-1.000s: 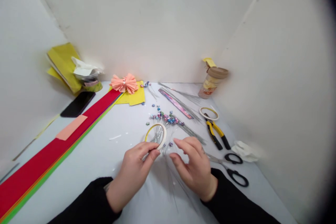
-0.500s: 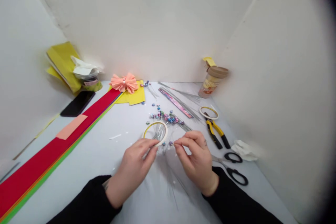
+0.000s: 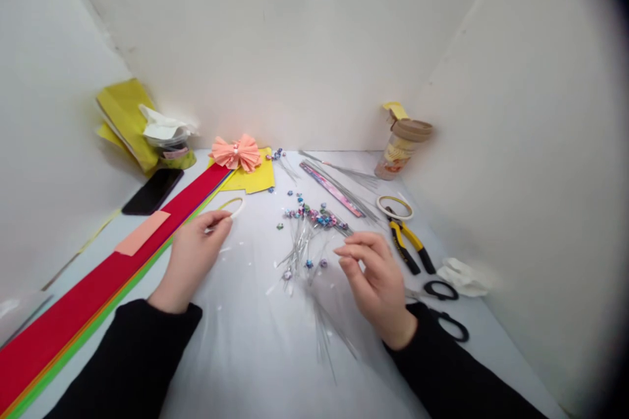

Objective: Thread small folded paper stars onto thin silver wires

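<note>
Your left hand (image 3: 192, 260) pinches a roll of white tape (image 3: 232, 207) above the stacked coloured paper (image 3: 93, 294). Your half-open right hand (image 3: 376, 281) hovers just beside the loose bead-tipped wires (image 3: 305, 242); a careless brush could scatter them, and their bare ends could prick you.

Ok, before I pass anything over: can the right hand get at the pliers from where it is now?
Probably yes: the right hand sits close to the pliers, and nothing appears to stand between them.
</note>
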